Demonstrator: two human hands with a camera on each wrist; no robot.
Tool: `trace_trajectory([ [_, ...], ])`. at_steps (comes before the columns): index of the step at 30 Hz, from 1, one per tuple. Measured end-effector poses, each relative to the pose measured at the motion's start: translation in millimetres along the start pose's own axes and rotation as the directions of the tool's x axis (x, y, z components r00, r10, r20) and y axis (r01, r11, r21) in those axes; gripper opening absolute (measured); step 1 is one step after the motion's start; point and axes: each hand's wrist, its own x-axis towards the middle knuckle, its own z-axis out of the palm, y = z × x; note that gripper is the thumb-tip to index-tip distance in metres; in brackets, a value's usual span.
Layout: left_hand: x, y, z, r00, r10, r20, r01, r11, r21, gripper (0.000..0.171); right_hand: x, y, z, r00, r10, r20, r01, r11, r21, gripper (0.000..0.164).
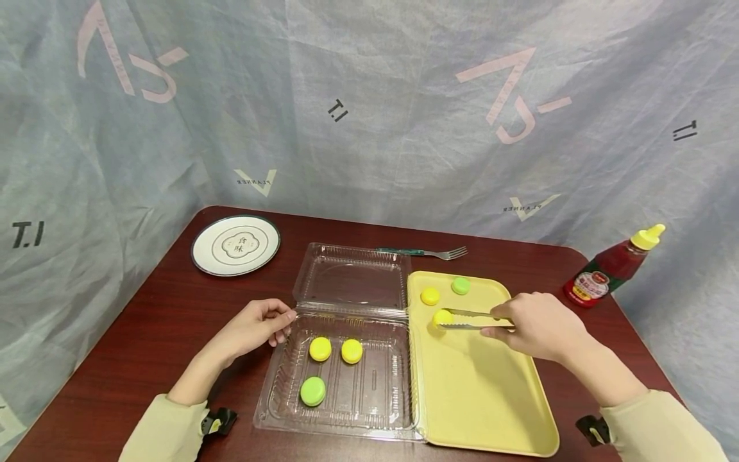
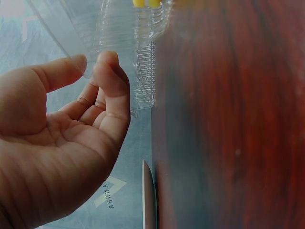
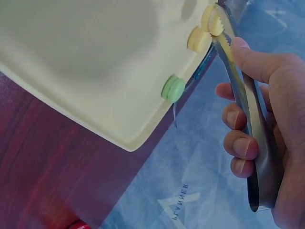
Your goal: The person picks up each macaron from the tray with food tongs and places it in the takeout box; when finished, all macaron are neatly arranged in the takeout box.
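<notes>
My left hand (image 1: 256, 327) is at the left side of a clear plastic clamshell box (image 1: 369, 423), near its hinge. In the left wrist view, the thumb and index finger pinch the box's thin edge. Two yellow macarons (image 1: 320, 349) and a green macaron (image 1: 313, 391) lie in the box's near half. My right hand (image 1: 539, 324) grips metal tongs (image 1: 476, 314) over a yellow tray (image 1: 479, 398). Between the tongs' toothed tips is a yellow macaron (image 3: 211, 20). Farther back on the tray are another yellow macaron (image 1: 430, 296) and a green macaron (image 1: 460, 285).
A white plate (image 1: 219, 253) with a dark rim sits at the table's back left. Behind the open lid lies a fork (image 1: 444, 254) with a green handle. A red sauce bottle (image 1: 603, 273) with a yellow cap stands at the right. Grey cloth (image 1: 369, 147) hangs behind the table.
</notes>
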Motion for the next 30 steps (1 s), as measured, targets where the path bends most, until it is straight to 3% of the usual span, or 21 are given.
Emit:
trace_trajectory([
  [17, -0.5, 0.8, 1.1, 1.0, 0.014, 0.0, -0.014, 1.0, -0.002, 0.021, -1.9, -8.7, -22.4, 0.996, -0.047, -0.08, 0.044, 0.998, -0.033, 0.04],
  [22, -0.6, 0.1, 0.8, 1.0, 0.021, 0.001, -0.021, 1.0, 0.002, 0.022, 0.2, -15.1, -26.1, 0.99, -0.085, -0.109, 0.08, 0.996, -0.045, 0.036],
  [27, -1.2, 1.9, 0.6, 1.0, 0.011, 0.0, -0.011, 1.0, 0.001, 0.022, 1.7, -24.3, -30.8, 0.988, -0.093, -0.124, 0.088, 0.995, -0.05, 0.022],
  [30, -1.2, 2.5, 0.7, 1.0, 0.013, 0.002, -0.013, 1.0, -0.002, 0.022, 3.3, -30.3, -34.1, 0.986, -0.1, -0.131, 0.094, 0.994, -0.053, 0.024],
])
